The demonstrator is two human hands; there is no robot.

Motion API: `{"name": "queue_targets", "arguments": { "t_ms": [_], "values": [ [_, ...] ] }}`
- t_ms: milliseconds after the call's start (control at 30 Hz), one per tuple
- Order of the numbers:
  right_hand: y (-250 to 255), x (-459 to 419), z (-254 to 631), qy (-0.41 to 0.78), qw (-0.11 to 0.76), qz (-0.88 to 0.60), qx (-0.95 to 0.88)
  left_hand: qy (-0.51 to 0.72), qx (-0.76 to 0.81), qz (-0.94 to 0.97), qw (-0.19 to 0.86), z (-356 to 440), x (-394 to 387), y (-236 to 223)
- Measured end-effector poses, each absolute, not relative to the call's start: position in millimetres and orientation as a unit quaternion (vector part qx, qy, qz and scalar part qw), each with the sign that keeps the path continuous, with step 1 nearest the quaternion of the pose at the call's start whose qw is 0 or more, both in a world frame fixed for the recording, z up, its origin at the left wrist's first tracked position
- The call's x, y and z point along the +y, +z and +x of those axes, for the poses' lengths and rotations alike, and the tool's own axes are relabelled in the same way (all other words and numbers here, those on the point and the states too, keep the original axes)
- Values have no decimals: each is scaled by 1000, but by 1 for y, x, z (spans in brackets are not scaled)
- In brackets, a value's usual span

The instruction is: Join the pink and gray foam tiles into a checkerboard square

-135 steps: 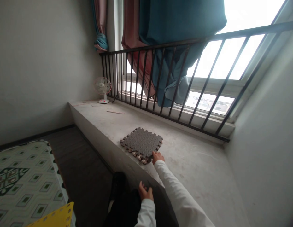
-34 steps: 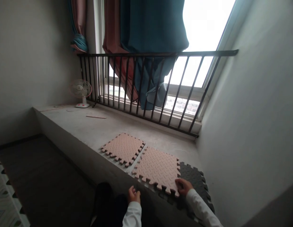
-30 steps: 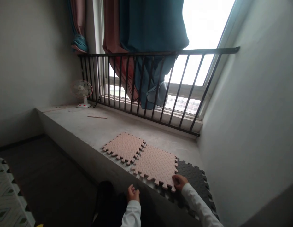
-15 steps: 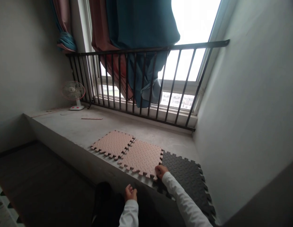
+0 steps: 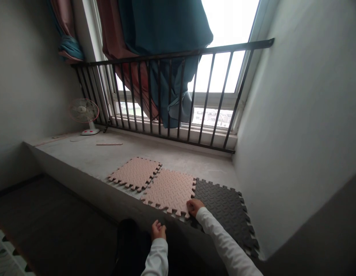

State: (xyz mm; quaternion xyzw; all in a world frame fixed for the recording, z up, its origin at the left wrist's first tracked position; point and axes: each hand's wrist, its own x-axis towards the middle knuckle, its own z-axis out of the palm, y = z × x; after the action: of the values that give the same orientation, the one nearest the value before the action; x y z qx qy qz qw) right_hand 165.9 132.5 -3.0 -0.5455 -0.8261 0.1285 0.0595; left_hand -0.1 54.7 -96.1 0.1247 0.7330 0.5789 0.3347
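My right hand (image 5: 195, 207) is at the front right corner of the middle pink foam mat tile (image 5: 170, 189), its fingers bent and closed on the edge where it meets the black foam mat tile (image 5: 220, 207). Those fingertips are partly hidden. Another pink foam mat tile (image 5: 134, 172) lies to the left, with a narrow gap along part of its seam with the middle one. In front of the ledge hangs my left hand (image 5: 158, 230), palm turned up, fingers loosely curled and apart, holding nothing.
The tiles lie on a raised grey ledge (image 5: 88, 159) below a window. Behind them runs a dark metal railing (image 5: 169, 99), with blue and pink curtains (image 5: 166, 30) hanging beyond it. A small fan (image 5: 84, 113) and a thin strip (image 5: 109, 144) are farther left. A wall (image 5: 284, 134) bounds the right.
The view has shifted slightly, so the room sits a little farther left. My right hand stays at the seam of the middle pink and black tiles. My left hand has hardly moved.
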Motion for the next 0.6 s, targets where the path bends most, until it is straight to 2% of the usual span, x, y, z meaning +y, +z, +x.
{"name": "queue_targets", "arguments": {
  "t_ms": [100,600],
  "values": [
    [1,128,164,116,10,-547,-829,583,729,123,337,-1,54,-96],
    [10,119,153,83,-1,-607,-790,601,713,113,343,-6,52,-98]
  ]
}}
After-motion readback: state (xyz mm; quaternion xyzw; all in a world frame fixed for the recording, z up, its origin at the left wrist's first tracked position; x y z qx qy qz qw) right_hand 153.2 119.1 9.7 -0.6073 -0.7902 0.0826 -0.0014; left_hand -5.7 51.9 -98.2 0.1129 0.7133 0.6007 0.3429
